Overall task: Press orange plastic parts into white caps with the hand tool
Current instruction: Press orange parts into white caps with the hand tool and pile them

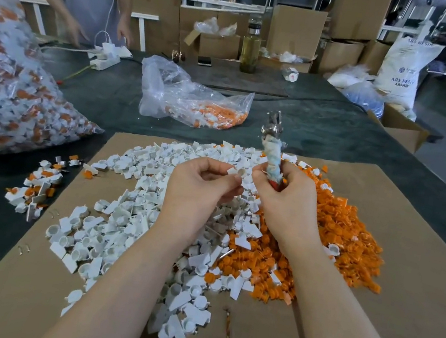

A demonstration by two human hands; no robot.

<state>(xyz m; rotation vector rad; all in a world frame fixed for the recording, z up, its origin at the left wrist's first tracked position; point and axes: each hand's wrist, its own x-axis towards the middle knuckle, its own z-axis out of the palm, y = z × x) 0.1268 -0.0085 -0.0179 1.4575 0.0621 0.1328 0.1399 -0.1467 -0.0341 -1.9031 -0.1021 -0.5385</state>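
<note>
Left hand (201,186) pinching a white cap (238,172) above the cardboard's (421,258) middle; right hand (284,199) gripping the hand tool (272,144), head up. Orange parts (345,235) heaped toward the right edge. Best seated squarely, cap mouth upward, before pressing.

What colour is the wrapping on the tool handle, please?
Whitish with pale blue patches; the wrapping shows in the head view, above the right hand.

two hands (201,186), one hand tool (272,144), three bags (192,99)
</note>
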